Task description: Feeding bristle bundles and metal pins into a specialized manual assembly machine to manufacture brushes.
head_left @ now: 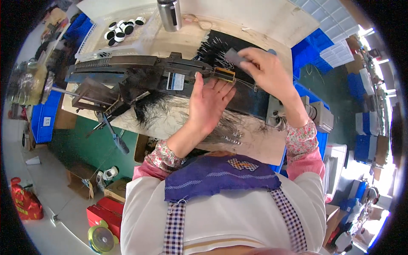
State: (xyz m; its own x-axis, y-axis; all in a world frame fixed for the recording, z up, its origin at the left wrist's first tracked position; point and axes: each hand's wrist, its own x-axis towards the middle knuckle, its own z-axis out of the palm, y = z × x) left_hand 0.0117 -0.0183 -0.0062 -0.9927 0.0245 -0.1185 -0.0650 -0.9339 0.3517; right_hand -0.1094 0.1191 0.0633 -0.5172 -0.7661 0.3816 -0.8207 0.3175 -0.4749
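Note:
My left hand (209,104) is turned palm up, its fingers stretched out flat and the thumb apart. Its fingertips reach the near side of a small yellow-edged block (229,75) on a long dark metal machine (187,68); whether they press on it I cannot tell. My right hand (268,70) is closed round a flat grey rectangular block (234,57), gripped between thumb and fingers. Below that block, many thin metal wire pieces (214,47) lie on a black mat (246,42). Loose black bristles (148,106) are strewn in front of the machine.
A white plastic basket (87,49) holds several white-and-black round pieces (120,36). Beside it stands a steel flask (170,17). A motor-like metal unit (321,117) sits at the table's right end. Blue bins (44,121) flank the table.

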